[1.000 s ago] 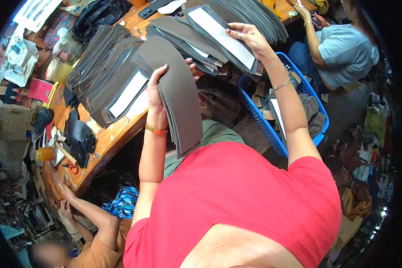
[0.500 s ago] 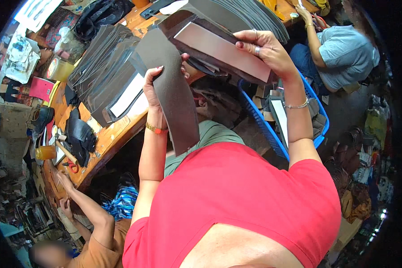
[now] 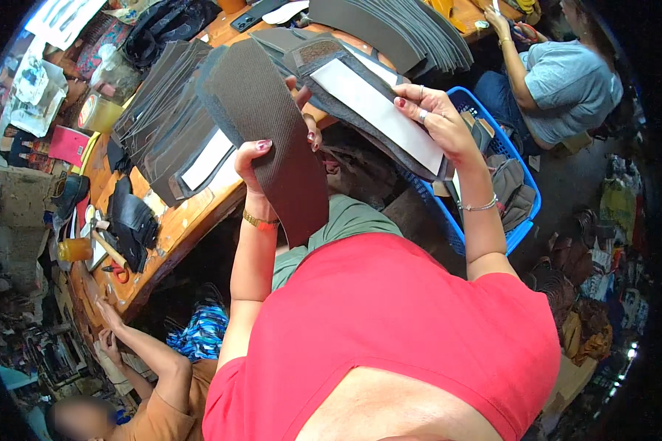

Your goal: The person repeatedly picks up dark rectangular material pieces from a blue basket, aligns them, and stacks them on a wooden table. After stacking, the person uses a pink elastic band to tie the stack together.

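My left hand (image 3: 253, 167) grips a long, curved brown sheet piece (image 3: 272, 140) with a finely ribbed face, thumb in front and fingers behind. The sheet hangs upright, its lower end near my lap. In my right hand (image 3: 443, 123), pinched between thumb and fingers, is a curved dark piece (image 3: 318, 53) with a white strip (image 3: 375, 103) along it. The two pieces are held side by side above the table's near edge, their upper ends close together. Whether they touch I cannot tell.
Fanned stacks of grey-brown pieces (image 3: 158, 110) lie on the wooden table (image 3: 191, 226), with another stack (image 3: 386, 33) behind. A blue basket (image 3: 533, 202) of pieces stands at right. A hammer (image 3: 109, 248) and red-handled scissors (image 3: 118, 273) lie at left. Co-workers sit on both sides.
The brown sheet has turned, so its ribbed face now shows more fully. My right hand has moved down a little, and the white-stripped piece has tilted and separated from the sheet.
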A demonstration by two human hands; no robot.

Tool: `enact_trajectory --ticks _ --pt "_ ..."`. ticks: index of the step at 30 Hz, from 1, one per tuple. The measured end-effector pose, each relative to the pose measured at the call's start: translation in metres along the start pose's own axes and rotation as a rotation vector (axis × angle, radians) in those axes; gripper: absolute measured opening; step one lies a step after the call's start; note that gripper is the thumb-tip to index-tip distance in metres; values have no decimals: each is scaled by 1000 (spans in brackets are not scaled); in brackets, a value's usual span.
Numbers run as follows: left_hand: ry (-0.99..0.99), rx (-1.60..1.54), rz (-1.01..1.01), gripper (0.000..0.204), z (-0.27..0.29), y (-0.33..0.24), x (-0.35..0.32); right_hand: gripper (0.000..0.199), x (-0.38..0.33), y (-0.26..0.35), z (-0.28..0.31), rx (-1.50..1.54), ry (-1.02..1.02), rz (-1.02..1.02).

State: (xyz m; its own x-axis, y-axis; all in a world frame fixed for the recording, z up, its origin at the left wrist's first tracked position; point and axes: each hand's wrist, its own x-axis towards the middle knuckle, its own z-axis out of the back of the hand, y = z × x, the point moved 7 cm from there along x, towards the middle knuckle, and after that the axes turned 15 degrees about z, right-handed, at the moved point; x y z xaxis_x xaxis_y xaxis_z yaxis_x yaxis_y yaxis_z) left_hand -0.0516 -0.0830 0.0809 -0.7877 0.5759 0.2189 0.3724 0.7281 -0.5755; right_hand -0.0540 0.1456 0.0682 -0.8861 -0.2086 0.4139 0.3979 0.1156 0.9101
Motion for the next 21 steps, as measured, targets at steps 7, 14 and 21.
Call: enact_trajectory --ticks 7,14,21 --pt "-94 145 60 96 3 3 -6 27 -9 7 -5 -45 -11 1" --pt "-144 213 42 91 4 -3 -15 44 -18 21 -18 22 28 -129" --pt "-146 233 -40 90 21 -23 -19 80 -30 37 -18 149 105 -119"
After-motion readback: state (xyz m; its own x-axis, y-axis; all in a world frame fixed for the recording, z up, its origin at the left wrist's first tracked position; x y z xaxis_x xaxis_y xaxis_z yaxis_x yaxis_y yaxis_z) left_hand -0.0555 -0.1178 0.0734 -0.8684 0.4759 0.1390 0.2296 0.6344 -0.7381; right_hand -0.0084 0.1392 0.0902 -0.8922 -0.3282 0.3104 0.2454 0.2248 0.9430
